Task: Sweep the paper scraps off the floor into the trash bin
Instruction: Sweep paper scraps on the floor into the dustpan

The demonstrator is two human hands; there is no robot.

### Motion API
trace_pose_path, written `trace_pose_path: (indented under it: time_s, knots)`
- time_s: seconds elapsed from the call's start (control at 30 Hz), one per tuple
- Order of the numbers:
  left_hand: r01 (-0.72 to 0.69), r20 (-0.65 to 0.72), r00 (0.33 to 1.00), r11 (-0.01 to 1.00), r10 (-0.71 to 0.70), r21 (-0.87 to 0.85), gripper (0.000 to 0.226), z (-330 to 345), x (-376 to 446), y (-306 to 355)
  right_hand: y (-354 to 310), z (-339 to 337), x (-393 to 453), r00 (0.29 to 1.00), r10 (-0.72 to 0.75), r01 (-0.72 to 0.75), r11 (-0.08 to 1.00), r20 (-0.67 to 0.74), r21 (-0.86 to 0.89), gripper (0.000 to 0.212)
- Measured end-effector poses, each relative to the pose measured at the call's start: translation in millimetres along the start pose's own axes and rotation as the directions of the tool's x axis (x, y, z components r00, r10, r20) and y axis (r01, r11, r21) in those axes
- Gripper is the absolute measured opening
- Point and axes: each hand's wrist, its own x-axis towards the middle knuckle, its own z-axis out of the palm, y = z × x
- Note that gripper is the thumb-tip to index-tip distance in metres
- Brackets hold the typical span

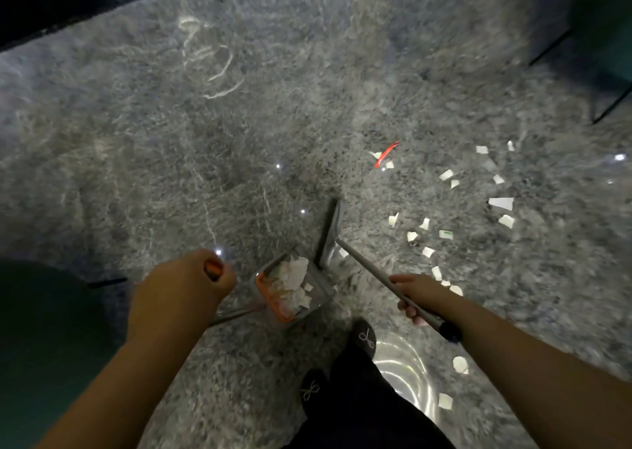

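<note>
Gripping: my right hand (415,296) clenches the broom (376,274) handle, angled up-left toward its head.
Dustpan (294,288): my left hand (191,277) grips its orange handle.

A red strip (386,154) lies on the grey speckled floor (171,161), well beyond the right hand. Black slippers (366,335) stand just below that hand. A dark green seat (602,21) sits far upper right.

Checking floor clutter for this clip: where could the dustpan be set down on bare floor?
Bare floor lies ahead and left of the dustpan. Crowded: paper scraps scatter right of the broom, round to the right hand.
</note>
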Motion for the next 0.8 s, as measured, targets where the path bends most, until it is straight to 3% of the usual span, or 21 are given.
trace_pose_path:
  time_s: [0.4,0.8]
  knots:
    - [-0.203,0.064,0.977,0.979,0.203,0.0,0.02,-3.6,68.6,121.9,35.2,-108.1,-49.2,0.971,0.097,-0.047,0.974,-0.218,0.224,0.036]
    - [-0.41,-0.002,0.912,0.911,0.41,0.042,0.028,-13.6,156.2,174.7,-12.8,-113.1,-45.6,0.958,0.066,0.062,0.902,-0.279,0.428,0.033]
